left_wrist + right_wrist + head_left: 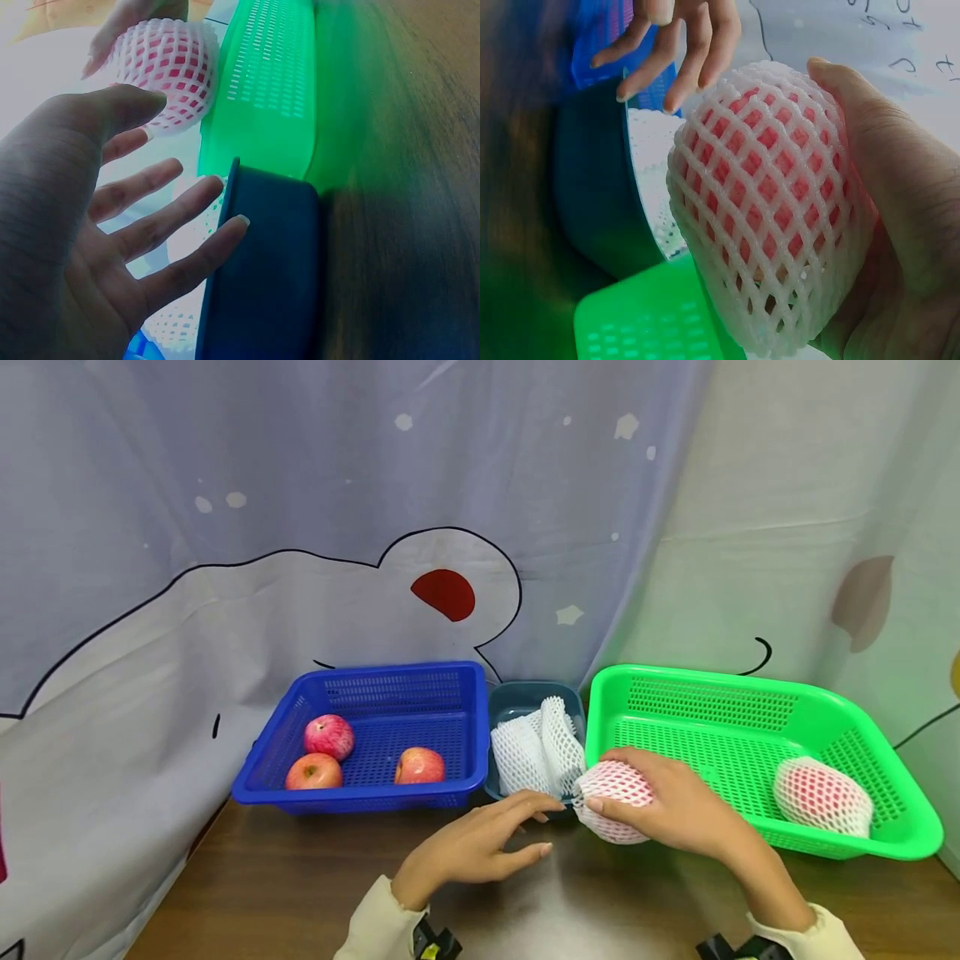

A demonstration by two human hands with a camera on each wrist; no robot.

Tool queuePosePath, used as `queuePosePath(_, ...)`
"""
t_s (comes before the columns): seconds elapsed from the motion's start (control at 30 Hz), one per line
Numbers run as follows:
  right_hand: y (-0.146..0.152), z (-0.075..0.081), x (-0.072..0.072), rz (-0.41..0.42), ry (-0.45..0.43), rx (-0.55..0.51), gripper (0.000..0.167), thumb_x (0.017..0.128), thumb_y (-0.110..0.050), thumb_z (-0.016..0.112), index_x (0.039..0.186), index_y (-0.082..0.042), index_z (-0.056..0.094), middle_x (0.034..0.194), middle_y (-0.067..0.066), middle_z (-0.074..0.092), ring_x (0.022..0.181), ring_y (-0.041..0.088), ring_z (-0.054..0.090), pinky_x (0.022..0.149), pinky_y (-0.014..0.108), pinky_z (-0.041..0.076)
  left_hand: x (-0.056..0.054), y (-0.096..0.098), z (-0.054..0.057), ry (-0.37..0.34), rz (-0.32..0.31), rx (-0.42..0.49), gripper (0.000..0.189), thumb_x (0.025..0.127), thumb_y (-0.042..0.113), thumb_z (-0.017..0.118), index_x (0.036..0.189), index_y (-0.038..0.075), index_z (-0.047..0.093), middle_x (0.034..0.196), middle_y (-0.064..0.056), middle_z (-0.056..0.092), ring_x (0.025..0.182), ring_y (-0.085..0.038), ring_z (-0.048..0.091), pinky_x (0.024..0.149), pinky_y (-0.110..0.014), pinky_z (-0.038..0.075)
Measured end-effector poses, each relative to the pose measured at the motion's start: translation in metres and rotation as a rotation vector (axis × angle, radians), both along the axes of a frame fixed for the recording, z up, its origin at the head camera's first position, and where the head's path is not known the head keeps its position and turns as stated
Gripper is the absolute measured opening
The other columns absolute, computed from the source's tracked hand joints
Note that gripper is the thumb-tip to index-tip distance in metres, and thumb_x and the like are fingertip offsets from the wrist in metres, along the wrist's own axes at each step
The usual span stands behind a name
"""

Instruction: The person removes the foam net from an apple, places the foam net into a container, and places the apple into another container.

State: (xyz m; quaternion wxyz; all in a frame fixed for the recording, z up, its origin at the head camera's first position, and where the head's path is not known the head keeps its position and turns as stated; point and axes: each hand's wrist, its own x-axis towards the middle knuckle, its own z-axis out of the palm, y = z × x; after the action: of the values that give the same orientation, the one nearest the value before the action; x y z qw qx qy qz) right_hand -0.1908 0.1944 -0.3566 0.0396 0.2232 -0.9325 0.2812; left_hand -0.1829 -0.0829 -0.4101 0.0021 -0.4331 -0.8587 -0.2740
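Note:
My right hand (678,802) grips an apple in a white foam net (617,802), at the near left corner of the green basket (750,822). In the right wrist view, red skin shows through the mesh of this netted apple (769,202). My left hand (480,843) holds nothing; its fingers are spread and loosely bent in the left wrist view, just left of the netted apple. Behind the left fingertips stands a small dark teal bin (528,693) with white foam nets (525,752) in it. A second netted apple (822,796) lies at the right of the green basket.
A blue basket (405,681) on the left holds a dark pink apple (328,737) and two paler apples, one at the near left (313,772), the other apple (420,767) nearer the right. All containers stand on a brown wooden table (300,877) before a patterned curtain (337,485).

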Motion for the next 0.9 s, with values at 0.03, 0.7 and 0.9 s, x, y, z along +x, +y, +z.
queuePosePath(0.03,-0.001,-0.001,0.001,0.001,-0.001,-0.001,0.053,0.082,-0.059,0.071,0.122,-0.025,0.062,0.108,-0.006,0.068,0.092,0.013,0.061,0.074,0.034,0.050,0.000,0.000,0.000,0.006,0.000,-0.001,0.046,0.101,0.036,0.054,0.144,0.020,0.045,0.139,0.005,0.054,0.121,-0.006,0.058,0.103,-0.024,0.048)
queuePosePath(0.7,-0.020,-0.022,0.017,-0.001,-0.087,-0.054,0.057,0.082,-0.060,0.071,0.123,-0.022,0.062,0.112,-0.003,0.067,0.097,0.014,0.060,0.076,0.035,0.051,0.002,-0.004,-0.001,-0.025,0.020,0.013,0.040,0.101,0.033,0.057,0.137,0.018,0.051,0.129,0.000,0.060,0.114,-0.006,0.062,0.099,-0.021,0.050)
queuePosePath(0.9,-0.028,-0.026,0.018,0.003,-0.124,-0.087,0.061,0.082,-0.059,0.071,0.127,-0.019,0.060,0.115,0.000,0.066,0.098,0.015,0.060,0.076,0.035,0.051,0.003,-0.005,-0.003,-0.074,0.034,0.046,0.036,0.100,0.033,0.057,0.133,0.019,0.053,0.124,0.001,0.061,0.105,-0.002,0.063,0.093,-0.018,0.051)
